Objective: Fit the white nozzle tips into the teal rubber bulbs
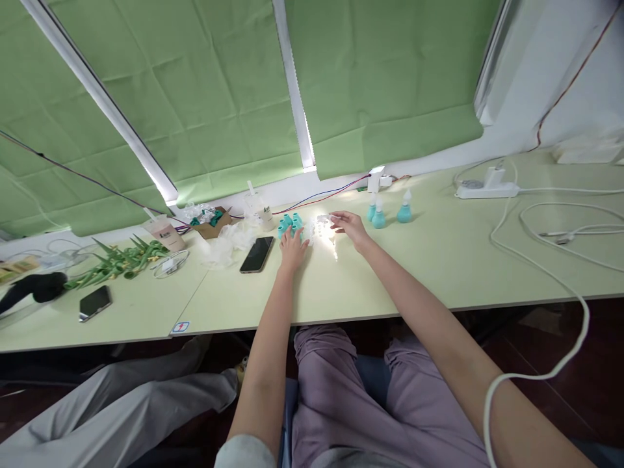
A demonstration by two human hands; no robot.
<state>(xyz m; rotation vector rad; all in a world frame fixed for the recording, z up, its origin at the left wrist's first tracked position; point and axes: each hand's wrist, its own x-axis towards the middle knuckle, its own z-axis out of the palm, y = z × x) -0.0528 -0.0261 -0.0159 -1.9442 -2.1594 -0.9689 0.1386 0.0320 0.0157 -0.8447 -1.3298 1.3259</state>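
My left hand (292, 250) rests on the table with its fingers apart, touching the near side of a cluster of teal bulb-shaped pieces (291, 223). My right hand (350, 226) pinches a small clear plastic piece (324, 219) between thumb and fingers. Below that piece, a bright glare washes out several small clear pieces lying on the table, so their exact shape cannot be told. To the right of my right hand stand teal squeeze bulbs with pale pointed tips, one of them a teal bulb (404, 212) set apart from the others.
A black phone (257, 255) lies left of my left hand, beside a crumpled clear plastic bag (229, 244). Behind are a lidded cup (263, 211) and a small cardboard box (213, 224). A power strip (487, 187) trails white cables at right. Another person's legs (141, 403) are at left.
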